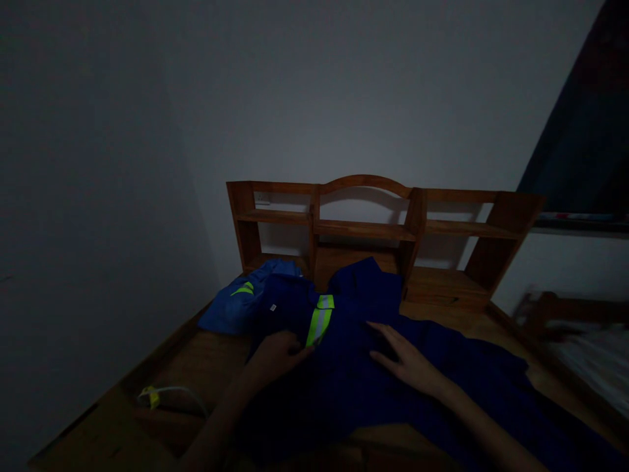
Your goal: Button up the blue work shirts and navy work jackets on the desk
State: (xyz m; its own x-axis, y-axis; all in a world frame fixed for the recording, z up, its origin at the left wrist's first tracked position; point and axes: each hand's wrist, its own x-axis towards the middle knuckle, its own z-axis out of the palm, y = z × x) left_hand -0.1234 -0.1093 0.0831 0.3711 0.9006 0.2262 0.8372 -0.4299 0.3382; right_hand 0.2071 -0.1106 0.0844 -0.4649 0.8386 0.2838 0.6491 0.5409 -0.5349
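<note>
Your dark blue garment [354, 373] lies spread over the wooden surface [196, 357], rumpled, with one part trailing off towards your right. Take it as the landmark for everything else. Your left hand [282, 354] is over its left part, fingers partly curled and thumb reaching towards the yellow-green reflective strip [320, 324]; in this dim light I cannot tell whether you have a pinch of cloth there. Your right hand [405, 360] is over its middle, to the right of that strip, with fingers and thumb spread well apart and nothing gripped; whether its fingertips touch the fabric is unclear.

Beyond the garment's left side is a light blue cloth [230, 308] with a green strip of its own, and behind the garment stands the wooden shelf unit [366, 231]. Left of the garment, on your side, lies a pale cord [181, 390].

You appear to be in the middle of arranging or smoothing the garment by hand, with its folds far from flat. The next move seems to call for a definite hold: thumb and fingers closing on an edge, both hands working together, and the light blue cloth kept out of the pull.
</note>
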